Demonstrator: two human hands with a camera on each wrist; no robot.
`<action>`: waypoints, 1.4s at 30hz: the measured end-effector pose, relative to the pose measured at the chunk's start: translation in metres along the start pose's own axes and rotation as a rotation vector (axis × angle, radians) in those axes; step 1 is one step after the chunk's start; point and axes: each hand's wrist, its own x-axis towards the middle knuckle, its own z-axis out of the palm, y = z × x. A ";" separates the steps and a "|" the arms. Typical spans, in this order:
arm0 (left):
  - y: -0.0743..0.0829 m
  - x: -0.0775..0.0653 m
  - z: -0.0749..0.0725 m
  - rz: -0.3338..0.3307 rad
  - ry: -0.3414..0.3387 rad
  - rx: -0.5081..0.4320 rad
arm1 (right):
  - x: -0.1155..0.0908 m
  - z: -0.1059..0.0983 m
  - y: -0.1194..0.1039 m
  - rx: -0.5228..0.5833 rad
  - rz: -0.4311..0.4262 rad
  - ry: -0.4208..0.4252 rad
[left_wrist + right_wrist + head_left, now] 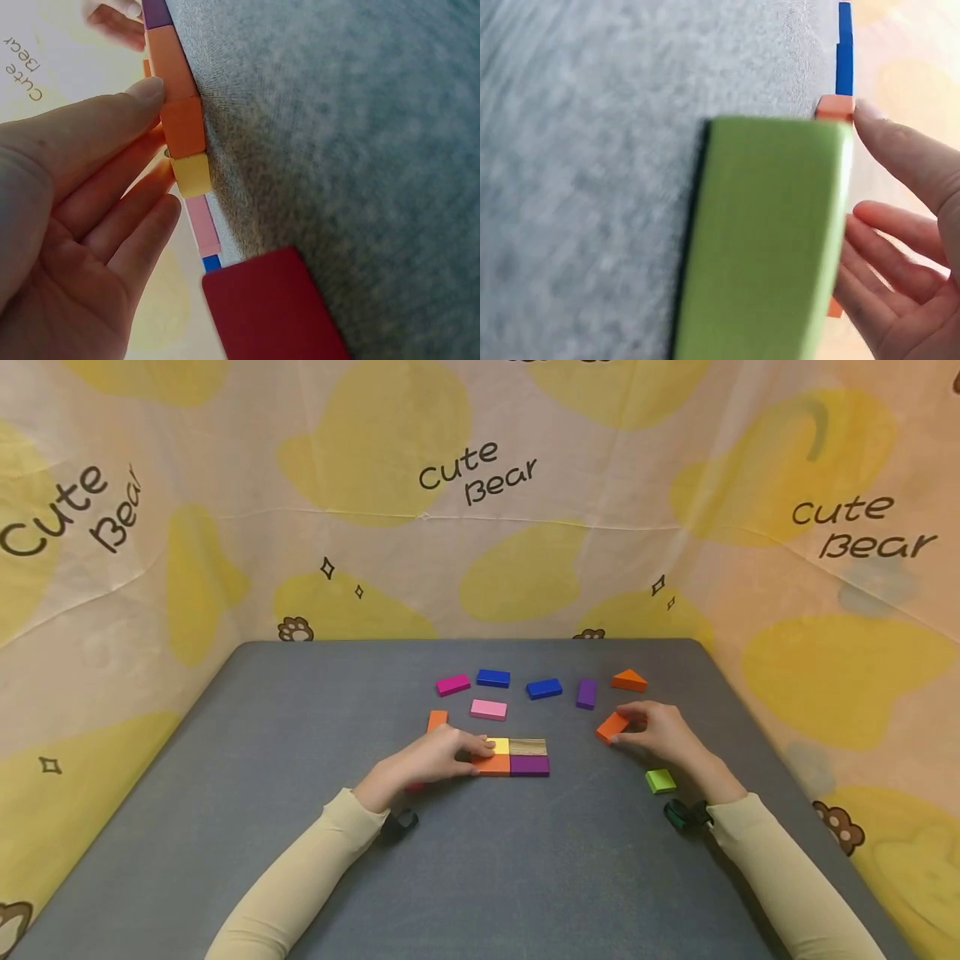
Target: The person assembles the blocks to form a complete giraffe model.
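Note:
My left hand (pixel 438 753) rests its thumb and fingers on a low, flat group of blocks near the middle of the table. In that group, a yellow block (pixel 502 746) and a wood-coloured block (pixel 528 747) lie behind an orange block (pixel 491 766) and a purple block (pixel 529 767). Over to the right, my right hand (pixel 663 739) pinches another orange block (pixel 611 728) between thumb and fingers, close over the tabletop. Under the left wrist lies a red block (pixel 270 307), mostly hidden in the head view. A green block (pixel 660 781) is below the right wrist.
Behind the hands lie a magenta block (pixel 453 685), two blue blocks (pixel 493 678), a pink block (pixel 488 710), an upright-turned purple block (pixel 587 694) and an orange triangular block (pixel 629 680). One more orange block (pixel 437 720) shows behind the left hand. A printed cloth surrounds the grey table (pixel 337 693).

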 end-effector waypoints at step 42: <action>0.000 0.000 0.001 0.010 0.016 -0.004 | -0.014 0.016 -0.045 0.075 -0.302 -0.060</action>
